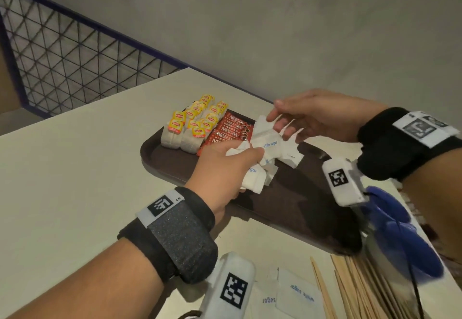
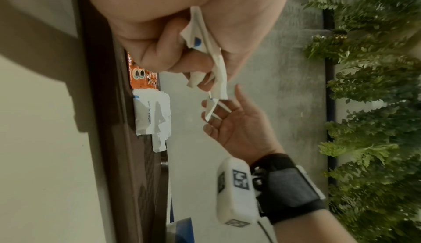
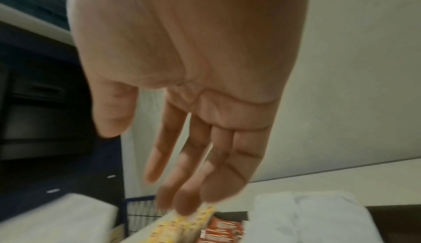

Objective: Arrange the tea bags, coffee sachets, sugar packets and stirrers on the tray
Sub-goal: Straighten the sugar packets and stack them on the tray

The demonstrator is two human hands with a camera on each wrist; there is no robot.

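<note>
A brown tray holds yellow-tagged tea bags at its far end, red coffee sachets beside them, then a loose row of white sugar packets. My left hand grips a crumpled bunch of sugar packets just above the tray, next to the row. My right hand hovers over the row with straight, spread fingers and holds nothing. Wooden stirrers and two more sugar packets lie on the table near me.
The tray sits on a pale table against a grey wall. A blue-framed wire fence stands beyond the table's far left edge. A blue object hangs below my right wrist, over the tray's near corner.
</note>
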